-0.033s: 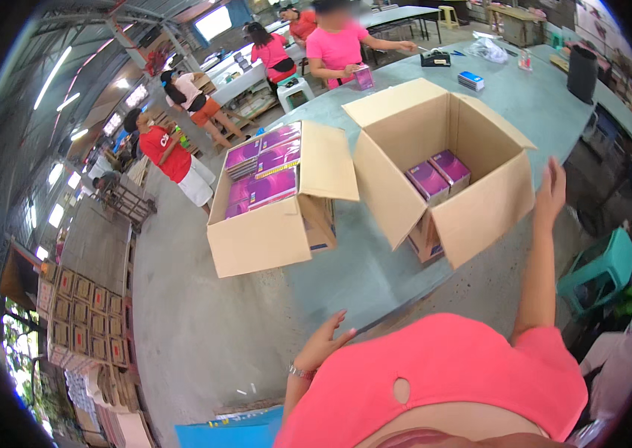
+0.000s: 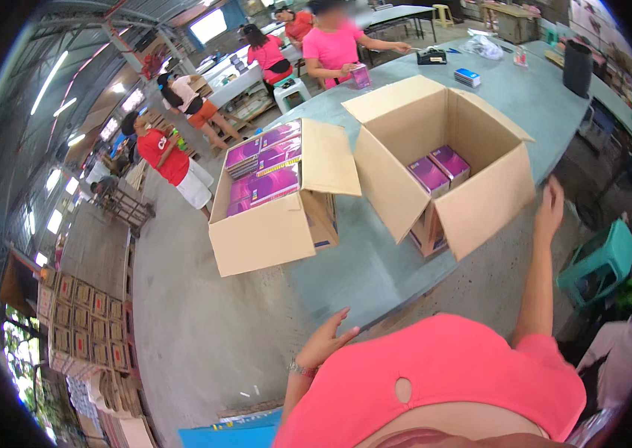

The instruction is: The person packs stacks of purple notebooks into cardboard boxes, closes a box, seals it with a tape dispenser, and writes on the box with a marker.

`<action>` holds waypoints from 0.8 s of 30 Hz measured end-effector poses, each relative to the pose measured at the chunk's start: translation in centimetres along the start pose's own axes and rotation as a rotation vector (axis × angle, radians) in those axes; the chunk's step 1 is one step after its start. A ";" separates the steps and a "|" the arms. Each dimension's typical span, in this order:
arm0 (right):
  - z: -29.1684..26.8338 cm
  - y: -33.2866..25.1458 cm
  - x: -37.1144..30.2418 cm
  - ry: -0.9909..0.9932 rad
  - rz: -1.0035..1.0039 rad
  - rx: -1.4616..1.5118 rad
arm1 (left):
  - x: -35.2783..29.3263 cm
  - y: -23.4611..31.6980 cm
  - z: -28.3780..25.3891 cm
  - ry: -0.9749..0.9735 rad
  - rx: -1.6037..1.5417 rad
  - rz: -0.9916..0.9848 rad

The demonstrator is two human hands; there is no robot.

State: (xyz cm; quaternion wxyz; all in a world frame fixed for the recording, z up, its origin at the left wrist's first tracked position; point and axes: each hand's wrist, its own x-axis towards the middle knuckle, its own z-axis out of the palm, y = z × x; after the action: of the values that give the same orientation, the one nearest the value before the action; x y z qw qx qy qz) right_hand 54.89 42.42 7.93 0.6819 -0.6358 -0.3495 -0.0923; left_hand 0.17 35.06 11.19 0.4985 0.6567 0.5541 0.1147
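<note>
My left hand (image 2: 325,340) is open and holds nothing, its fingers apart near the near edge of the grey-green table (image 2: 357,276). My right hand (image 2: 549,211) stretches forward beside the table's right edge, empty, with fingers extended. It is nearest to an open cardboard box (image 2: 484,213), just right of that box's near flap. Two purple packs (image 2: 428,176) show low inside this box. To its left, a second open cardboard box (image 2: 260,244) is filled near the top with purple packs (image 2: 277,181). The flaps of both boxes are folded outward.
Across the table, a person in pink (image 2: 334,48) holds a purple pack (image 2: 360,76). A blue stack (image 2: 467,78) and a dark cylinder (image 2: 577,69) stand farther off. A green stool (image 2: 598,261) is at right. Stacked cartons (image 2: 88,321) and a person in red (image 2: 169,157) are at left.
My right hand has dropped slightly nearer to me, away from the right box's side. My left hand has barely moved, and both boxes stay in place.
</note>
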 end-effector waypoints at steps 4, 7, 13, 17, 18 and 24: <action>-11.4 3.5 -23.8 -0.384 1.013 -0.439 | -1.7 -3.5 -3.2 -0.201 0.220 0.146; -17.0 4.1 -41.0 -0.983 0.665 -0.950 | -2.2 -4.0 -4.9 -0.416 0.285 0.203; -23.2 -10.9 -44.7 -1.346 0.854 -0.734 | -3.1 -3.8 -2.0 -0.591 0.379 0.375; -30.3 -9.8 -44.1 -1.099 0.837 -0.961 | -4.4 0.2 4.2 -0.771 0.430 0.490; -32.4 -10.1 -44.7 -0.921 0.765 -0.945 | -4.8 -0.2 6.1 -0.834 0.454 0.529; -43.5 -18.8 -51.8 -0.441 0.776 -0.721 | -6.4 -4.7 17.1 -1.572 0.379 0.231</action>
State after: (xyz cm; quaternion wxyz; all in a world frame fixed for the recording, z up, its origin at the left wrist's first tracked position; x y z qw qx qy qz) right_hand 21.51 -17.85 -5.42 0.3168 -0.9142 -0.1710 0.1861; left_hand 7.01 20.13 1.94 0.6070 0.6715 -0.0187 -0.4247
